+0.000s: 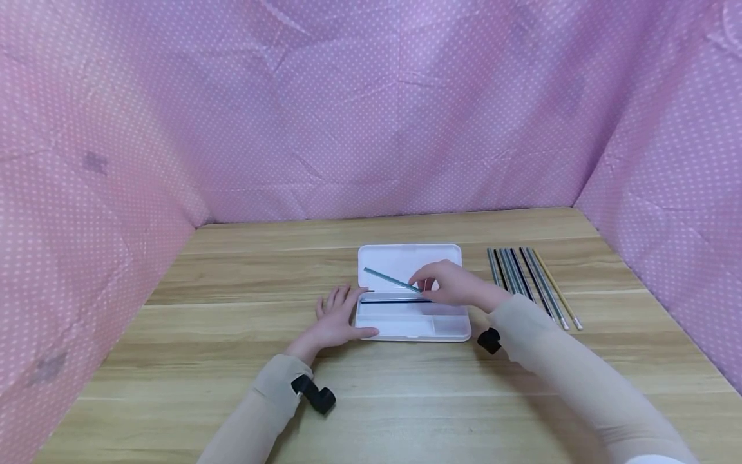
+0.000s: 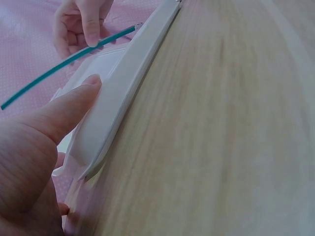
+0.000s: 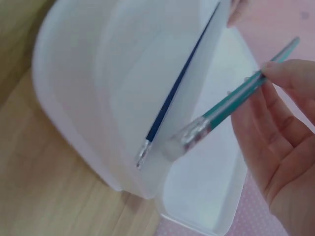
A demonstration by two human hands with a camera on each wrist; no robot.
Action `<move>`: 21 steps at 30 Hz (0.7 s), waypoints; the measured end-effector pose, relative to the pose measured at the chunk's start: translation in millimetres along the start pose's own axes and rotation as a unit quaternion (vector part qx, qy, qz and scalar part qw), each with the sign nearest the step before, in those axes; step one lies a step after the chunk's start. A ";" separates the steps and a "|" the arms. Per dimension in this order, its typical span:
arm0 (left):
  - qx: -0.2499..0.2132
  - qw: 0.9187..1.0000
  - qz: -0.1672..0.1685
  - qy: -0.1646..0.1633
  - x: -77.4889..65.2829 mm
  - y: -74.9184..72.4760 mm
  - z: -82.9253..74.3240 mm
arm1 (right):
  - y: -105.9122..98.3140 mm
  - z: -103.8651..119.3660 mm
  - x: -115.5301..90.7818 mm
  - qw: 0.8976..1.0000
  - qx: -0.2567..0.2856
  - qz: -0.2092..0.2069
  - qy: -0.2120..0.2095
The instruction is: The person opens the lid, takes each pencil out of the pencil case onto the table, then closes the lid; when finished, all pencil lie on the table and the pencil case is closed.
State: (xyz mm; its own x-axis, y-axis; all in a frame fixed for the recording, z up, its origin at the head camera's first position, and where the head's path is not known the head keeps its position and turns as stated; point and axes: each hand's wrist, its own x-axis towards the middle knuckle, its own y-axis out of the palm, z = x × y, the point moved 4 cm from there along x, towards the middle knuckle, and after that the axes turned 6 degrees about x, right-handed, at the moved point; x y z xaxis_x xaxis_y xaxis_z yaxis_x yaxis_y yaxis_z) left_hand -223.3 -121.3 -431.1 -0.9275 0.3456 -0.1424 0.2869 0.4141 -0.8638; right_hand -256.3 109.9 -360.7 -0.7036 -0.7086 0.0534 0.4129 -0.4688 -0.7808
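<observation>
A white plastic pencil case [image 1: 400, 327] lies with its lid [image 1: 406, 254] laid back. My right hand [image 1: 455, 283] pinches a green pencil [image 1: 391, 278] between thumb and fingers, tilted above the case. Its blurred metal ferrule and pale eraser end point down toward the case in the right wrist view. A dark blue pencil [image 3: 172, 93] lies inside, along the wall on the lid side. At the case's left end, my left hand [image 1: 336, 320] has its fingers spread, the thumb [image 2: 81, 101] resting against the front wall.
To the right of the case, a row of several pencils [image 1: 522, 277] in green, dark and yellow lies on the wooden table [image 1: 261, 258]. Pink dotted cloth [image 1: 371, 129] hangs behind and at both sides. A low divider splits the case's front compartment.
</observation>
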 end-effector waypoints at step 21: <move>-0.001 1.000 -0.003 0.001 -0.8 -0.4 -0.9 | -1.8 -8.7 -32.5 0.961 0.231 -0.113 0.098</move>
State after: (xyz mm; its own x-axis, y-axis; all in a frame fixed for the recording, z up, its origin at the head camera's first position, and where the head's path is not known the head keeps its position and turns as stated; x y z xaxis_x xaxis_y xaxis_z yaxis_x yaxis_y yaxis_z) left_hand -222.4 -121.0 -430.2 -0.9286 0.3447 -0.1370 0.2826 0.4184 -0.8632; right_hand -239.2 138.3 -366.5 -0.8822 -0.4695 0.0353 0.4178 -0.8152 -0.4011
